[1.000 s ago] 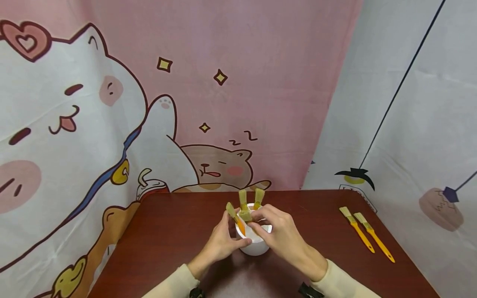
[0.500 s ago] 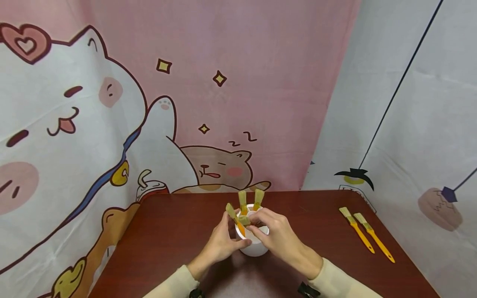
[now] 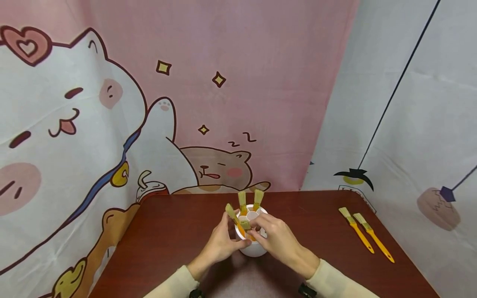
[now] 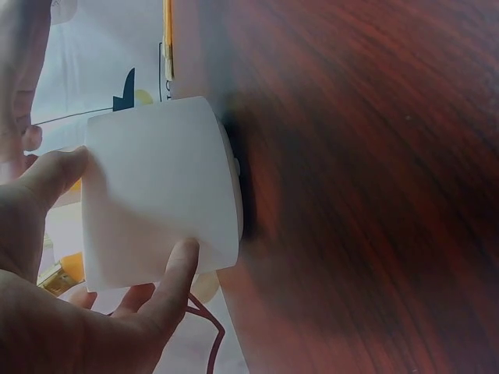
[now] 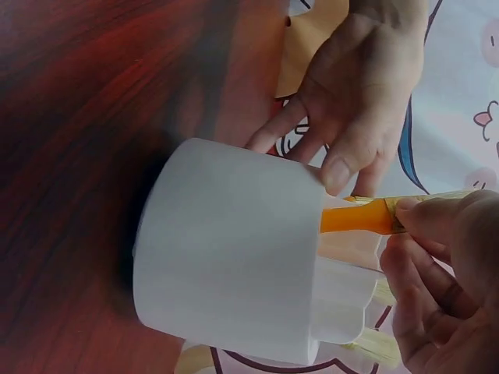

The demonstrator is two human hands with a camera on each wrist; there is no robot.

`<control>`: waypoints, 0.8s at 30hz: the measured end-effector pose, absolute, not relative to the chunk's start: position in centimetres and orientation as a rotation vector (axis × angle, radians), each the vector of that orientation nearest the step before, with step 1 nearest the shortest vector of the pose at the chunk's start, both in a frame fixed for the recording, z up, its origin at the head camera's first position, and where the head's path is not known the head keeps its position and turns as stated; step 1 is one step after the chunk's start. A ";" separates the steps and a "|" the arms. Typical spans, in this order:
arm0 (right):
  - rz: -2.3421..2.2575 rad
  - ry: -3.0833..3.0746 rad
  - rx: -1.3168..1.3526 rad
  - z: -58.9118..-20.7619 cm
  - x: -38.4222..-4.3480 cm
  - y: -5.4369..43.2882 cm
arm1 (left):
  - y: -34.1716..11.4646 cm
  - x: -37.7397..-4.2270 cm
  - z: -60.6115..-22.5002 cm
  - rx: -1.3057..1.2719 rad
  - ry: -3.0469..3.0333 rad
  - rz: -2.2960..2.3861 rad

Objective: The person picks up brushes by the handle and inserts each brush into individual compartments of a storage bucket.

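A white round pot [image 3: 254, 250] with a scalloped, divided insert [image 5: 339, 302] rising past its rim stands on the table. My left hand [image 3: 219, 243] grips it from the left, thumb at the near rim and fingers along the side, as the left wrist view [image 4: 160, 195] also shows. Between thumb and fingers, my right hand [image 3: 281, 240] pinches a paintbrush [image 5: 366, 216] near its ferrule. That brush points bristles up, its orange handle down inside the rim. One paintbrush [image 3: 231, 211] leans left in the pot; two more [image 3: 242, 199] stand at the back.
Two yellow-handled paintbrushes [image 3: 355, 228] lie side by side on the right of the dark red-brown table [image 3: 179, 223]. A cartoon-printed cloth [image 3: 261, 103] hangs behind the table and along its sides.
My right hand has moved slightly down and toward me with the paintbrush, whose handle now shows lower in the pot. The left hand stays on the pot.
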State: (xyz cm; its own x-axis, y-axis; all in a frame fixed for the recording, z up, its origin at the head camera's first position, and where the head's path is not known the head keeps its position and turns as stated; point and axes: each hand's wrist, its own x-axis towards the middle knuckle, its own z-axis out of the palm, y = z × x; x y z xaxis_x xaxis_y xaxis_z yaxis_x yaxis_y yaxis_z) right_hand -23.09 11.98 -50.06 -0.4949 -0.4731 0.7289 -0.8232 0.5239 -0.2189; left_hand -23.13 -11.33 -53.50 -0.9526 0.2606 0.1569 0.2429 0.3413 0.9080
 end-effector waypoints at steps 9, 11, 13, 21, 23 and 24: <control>0.627 -2.123 1.019 -51.0 -23.0 11.8 | -11.3 -23.2 -53.7 0.504 2.618 1.684; 0.622 -2.113 1.028 -51.1 -23.0 11.8 | -11.4 -23.2 -53.6 0.498 2.631 1.673; 0.618 -2.102 1.047 -51.1 -23.0 11.8 | -11.4 -23.2 -53.6 0.488 2.635 1.666; 0.620 -2.139 1.077 -51.1 -22.5 11.6 | -11.4 -23.3 -53.8 0.472 2.688 1.620; 0.620 -2.141 1.083 -51.1 -22.4 11.6 | -11.5 -23.3 -53.8 0.475 2.702 1.608; 0.618 -2.141 1.088 -51.0 -22.4 11.6 | -11.5 -23.4 -53.8 0.477 2.706 1.605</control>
State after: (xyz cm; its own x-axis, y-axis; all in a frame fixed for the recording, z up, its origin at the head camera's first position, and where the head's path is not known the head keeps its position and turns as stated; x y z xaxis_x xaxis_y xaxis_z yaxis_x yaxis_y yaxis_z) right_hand -22.41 11.61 -51.01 -0.4448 -0.5242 0.7261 -0.8306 0.5448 -0.1155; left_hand -23.35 -11.47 -53.79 -0.9543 0.2345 0.1851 0.2749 0.4467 0.8514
